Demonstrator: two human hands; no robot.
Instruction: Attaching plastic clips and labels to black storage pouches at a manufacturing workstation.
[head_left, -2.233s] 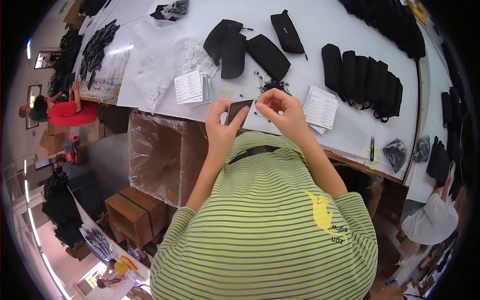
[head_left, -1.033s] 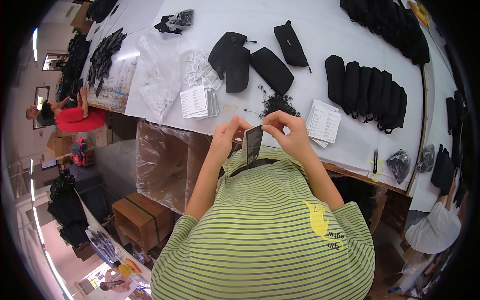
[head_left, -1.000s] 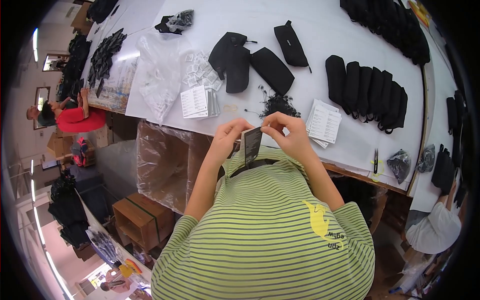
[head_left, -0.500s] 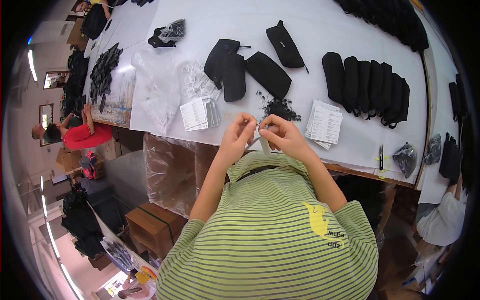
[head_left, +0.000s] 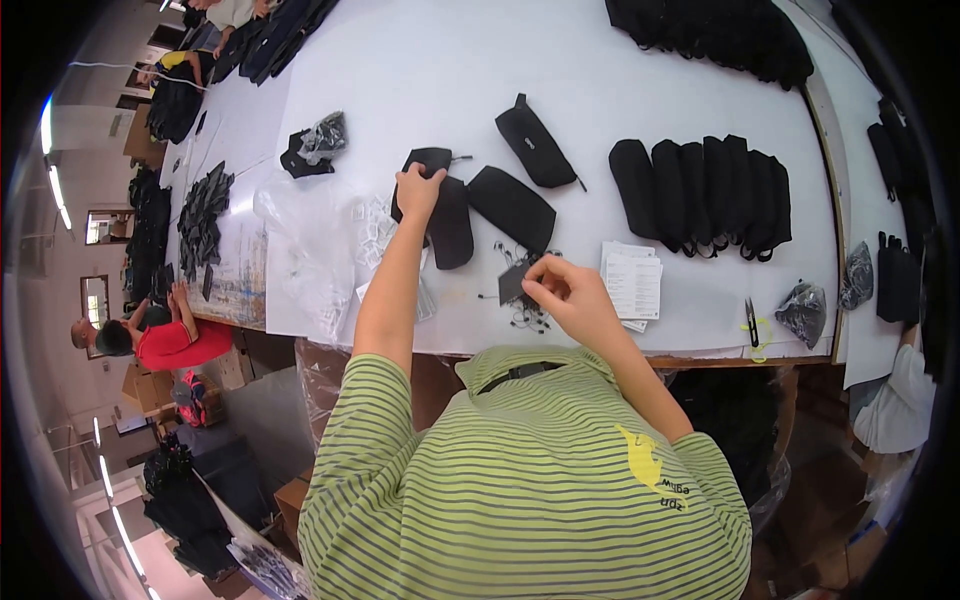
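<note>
A long white worktable (head_left: 600, 60) fills the upper part of the view in what looks like a workshop, with dark goods piled along its far edges and another person in a red shirt (head_left: 165, 342) bent over a second table at the left. The person wearing the camera, in a green striped shirt, reaches over the near edge of the table. The left hand (head_left: 418, 190) is stretched forward and rests on the upper end of a black pouch (head_left: 440, 205), fingers curled down onto the fabric, touching or gripping it; how firmly cannot be told. Just to the right of that pouch lies a second black pouch (head_left: 512, 208), and beyond it a third black zip pouch (head_left: 536, 148) lies at an angle. The right hand (head_left: 566, 290) is held nearer the body, thumb and forefinger pinched together on a small dark card tag (head_left: 513, 283), which is lifted just above a loose heap of thin black string loops (head_left: 525, 305) on the table. Beside that hand, to the right, sits a stack of white printed cards (head_left: 632, 283). Farther right stands a row of black pouches (head_left: 700, 192) packed side by side, and near the table's front edge lie small snips (head_left: 750, 320) and a crumpled clear bag (head_left: 803, 310). Clear plastic bags (head_left: 310, 240) lie left of the extended arm.
</note>
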